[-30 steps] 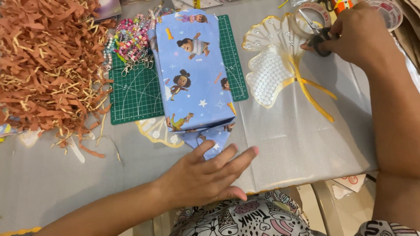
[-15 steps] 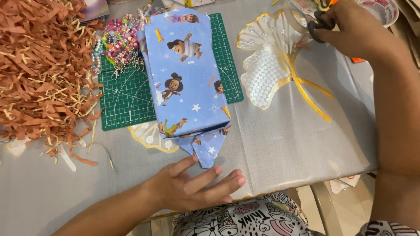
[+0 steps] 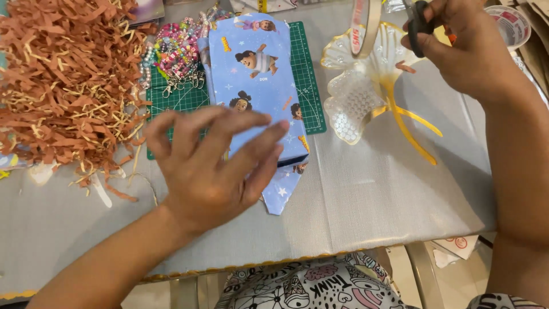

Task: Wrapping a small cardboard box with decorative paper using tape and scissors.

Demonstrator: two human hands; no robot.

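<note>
A box wrapped in light blue cartoon-print paper (image 3: 257, 74) lies on a green cutting mat (image 3: 306, 86), with its pointed end flap (image 3: 280, 191) sticking out toward me. My left hand (image 3: 209, 166) hovers over the near end of the box with its fingers spread and holds nothing. My right hand (image 3: 463, 51), at the top right, grips black-handled scissors (image 3: 417, 20). A roll of clear tape (image 3: 366, 26) stands edge-on just left of the scissors; I cannot tell what holds it up.
A big heap of brown shredded paper (image 3: 63, 86) fills the left of the grey table (image 3: 389, 200). Colourful beads (image 3: 174, 51) lie on the mat's left part. A clear fan-shaped dish with yellow ribbon (image 3: 360, 97) sits right of the mat. Another tape roll (image 3: 512, 26) is far right.
My left hand has lifted off the table by the flap and risen over the box. My right hand has moved left with the scissors, and a tape roll now shows beside it.
</note>
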